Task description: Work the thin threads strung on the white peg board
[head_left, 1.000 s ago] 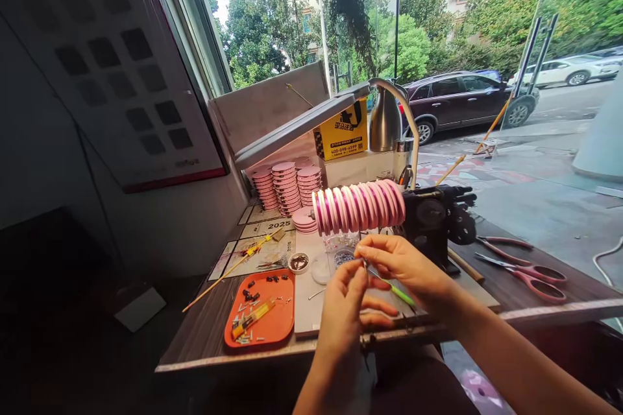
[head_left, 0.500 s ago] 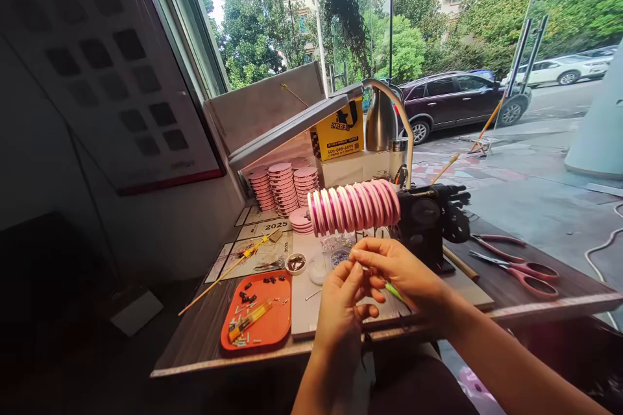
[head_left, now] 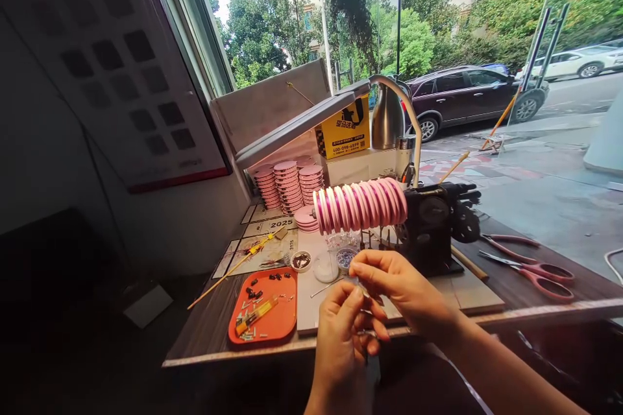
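Observation:
My left hand (head_left: 348, 327) and my right hand (head_left: 402, 292) meet above the near edge of the white work board (head_left: 467, 292). Both are closed in a pinch, fingertips almost touching, on something too small to make out. Just beyond them a row of pink line spools (head_left: 360, 205) sits on the shaft of a black winding machine (head_left: 435, 224). Small round dishes of beads (head_left: 346, 257) stand right behind my fingers.
An orange tray (head_left: 265, 318) with small parts and a yellow tool lies at the left. Stacks of pink spools (head_left: 287, 187) stand at the back under a grey lamp (head_left: 302, 126). Red scissors and pliers (head_left: 533, 266) lie at the right. A thin float stick (head_left: 233, 269) lies across calendar cards.
Both hands have drawn a little nearer to me and lower. The green stick seen under my right hand earlier is out of sight.

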`<state>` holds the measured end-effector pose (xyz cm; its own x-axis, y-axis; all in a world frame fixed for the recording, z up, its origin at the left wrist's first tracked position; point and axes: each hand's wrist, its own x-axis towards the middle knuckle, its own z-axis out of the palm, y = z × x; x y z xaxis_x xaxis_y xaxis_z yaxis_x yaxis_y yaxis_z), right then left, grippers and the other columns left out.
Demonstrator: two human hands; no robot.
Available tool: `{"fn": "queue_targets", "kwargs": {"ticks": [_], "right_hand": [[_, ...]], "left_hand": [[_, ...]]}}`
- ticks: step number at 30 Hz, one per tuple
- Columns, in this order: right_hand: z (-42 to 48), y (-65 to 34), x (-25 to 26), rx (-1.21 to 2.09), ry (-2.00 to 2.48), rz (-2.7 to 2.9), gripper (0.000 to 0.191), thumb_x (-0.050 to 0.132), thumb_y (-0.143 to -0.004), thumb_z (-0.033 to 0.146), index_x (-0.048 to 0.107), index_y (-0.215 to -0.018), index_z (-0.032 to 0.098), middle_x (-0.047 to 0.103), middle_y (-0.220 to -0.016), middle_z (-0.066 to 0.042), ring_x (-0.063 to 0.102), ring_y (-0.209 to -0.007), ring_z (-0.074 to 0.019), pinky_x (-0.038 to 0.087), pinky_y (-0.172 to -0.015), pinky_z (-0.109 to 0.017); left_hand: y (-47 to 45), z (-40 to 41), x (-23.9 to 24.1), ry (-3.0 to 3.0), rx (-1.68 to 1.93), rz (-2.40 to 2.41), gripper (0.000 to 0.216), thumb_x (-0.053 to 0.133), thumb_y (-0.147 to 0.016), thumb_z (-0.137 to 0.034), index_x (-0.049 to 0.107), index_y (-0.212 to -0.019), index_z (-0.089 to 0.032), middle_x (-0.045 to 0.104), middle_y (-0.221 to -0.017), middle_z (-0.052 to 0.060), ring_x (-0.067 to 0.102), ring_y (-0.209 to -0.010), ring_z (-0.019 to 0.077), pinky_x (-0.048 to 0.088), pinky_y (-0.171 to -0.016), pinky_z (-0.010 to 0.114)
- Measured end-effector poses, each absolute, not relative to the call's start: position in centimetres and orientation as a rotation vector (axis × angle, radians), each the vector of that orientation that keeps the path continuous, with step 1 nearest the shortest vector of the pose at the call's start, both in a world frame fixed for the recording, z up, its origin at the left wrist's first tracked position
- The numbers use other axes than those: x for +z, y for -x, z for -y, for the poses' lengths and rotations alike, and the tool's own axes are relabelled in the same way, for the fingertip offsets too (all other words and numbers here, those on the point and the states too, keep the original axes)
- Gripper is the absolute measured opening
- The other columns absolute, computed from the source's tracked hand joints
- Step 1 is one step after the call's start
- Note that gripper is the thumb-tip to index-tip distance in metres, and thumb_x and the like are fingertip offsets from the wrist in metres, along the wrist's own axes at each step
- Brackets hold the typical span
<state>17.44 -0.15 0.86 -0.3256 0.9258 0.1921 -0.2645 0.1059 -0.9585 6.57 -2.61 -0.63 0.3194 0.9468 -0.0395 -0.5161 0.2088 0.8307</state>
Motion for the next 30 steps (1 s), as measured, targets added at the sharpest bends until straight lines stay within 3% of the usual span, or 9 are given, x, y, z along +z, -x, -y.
{"fn": "queue_targets", "kwargs": {"ticks": [6, 10, 14, 18, 24, 30], "right_hand": [[-0.1, -17.9, 0.8, 1.388, 0.747, 1.243, 0.038, 0.061, -0.069, 0.042, 0.048, -0.071, 0.006, 0.035, -0.054, 0.002, 0.030, -0.046, -0.0027, 0.024, -0.043, -0.017], [-0.1, -17.9, 0.7, 1.397, 0.744, 1.239, 0.038, 0.062, -0.068, 0.042, 0.049, -0.071, 0.006, 0.034, -0.052, 0.002, 0.029, -0.046, -0.0033, 0.024, -0.043, -0.018], [-0.1, -17.8, 0.7, 1.412, 0.753, 1.220, 0.038, 0.062, -0.067, 0.042, 0.050, -0.072, 0.006, 0.034, -0.053, 0.002, 0.030, -0.046, -0.0031, 0.024, -0.043, -0.018], [-0.2, -17.8, 0.4, 1.414, 0.771, 1.202, 0.040, 0.063, -0.066, 0.043, 0.050, -0.072, 0.006, 0.033, -0.053, 0.002, 0.029, -0.045, -0.0031, 0.023, -0.043, -0.018], [-0.5, -17.8, 0.1, 1.421, 0.775, 1.192, 0.040, 0.064, -0.064, 0.044, 0.049, -0.070, 0.007, 0.033, -0.052, 0.002, 0.029, -0.045, -0.0031, 0.023, -0.042, -0.018], [-0.5, -17.7, 0.3, 1.429, 0.771, 1.176, 0.043, 0.065, -0.063, 0.046, 0.048, -0.070, 0.007, 0.032, -0.052, 0.003, 0.028, -0.044, -0.0027, 0.023, -0.042, -0.018]], "left_hand": [[-6.8, 4.9, -1.2, -0.790, 1.086, -0.713, 0.037, 0.061, -0.069, -0.036, 0.034, -0.068, -0.010, 0.053, -0.057, 0.003, 0.046, -0.039, 0.0042, 0.023, -0.033, 0.008], [-6.4, 5.9, -1.4, -0.691, 1.059, -0.672, 0.037, 0.065, -0.066, -0.032, 0.035, -0.067, -0.009, 0.055, -0.060, 0.003, 0.050, -0.041, 0.0063, 0.030, -0.032, 0.008], [-6.0, 6.1, -1.4, -0.613, 0.991, -0.674, 0.018, 0.044, -0.083, -0.018, 0.035, -0.070, -0.009, 0.055, -0.060, 0.005, 0.052, -0.043, 0.0071, 0.035, -0.033, 0.010], [-5.9, 6.4, -1.8, -0.566, 0.971, -0.696, 0.019, 0.030, -0.087, -0.013, 0.034, -0.069, -0.010, 0.053, -0.056, 0.004, 0.051, -0.040, 0.0069, 0.034, -0.032, 0.010], [-5.4, 6.4, -3.0, -0.537, 0.954, -0.591, 0.018, 0.049, -0.081, -0.018, 0.040, -0.068, -0.009, 0.056, -0.057, 0.005, 0.053, -0.041, 0.0090, 0.036, -0.036, 0.011], [-5.5, 6.6, -3.6, -0.454, 0.970, -0.636, 0.038, 0.070, -0.058, -0.036, 0.044, -0.063, -0.009, 0.057, -0.055, 0.005, 0.053, -0.039, 0.0109, 0.031, -0.033, 0.009]]}}
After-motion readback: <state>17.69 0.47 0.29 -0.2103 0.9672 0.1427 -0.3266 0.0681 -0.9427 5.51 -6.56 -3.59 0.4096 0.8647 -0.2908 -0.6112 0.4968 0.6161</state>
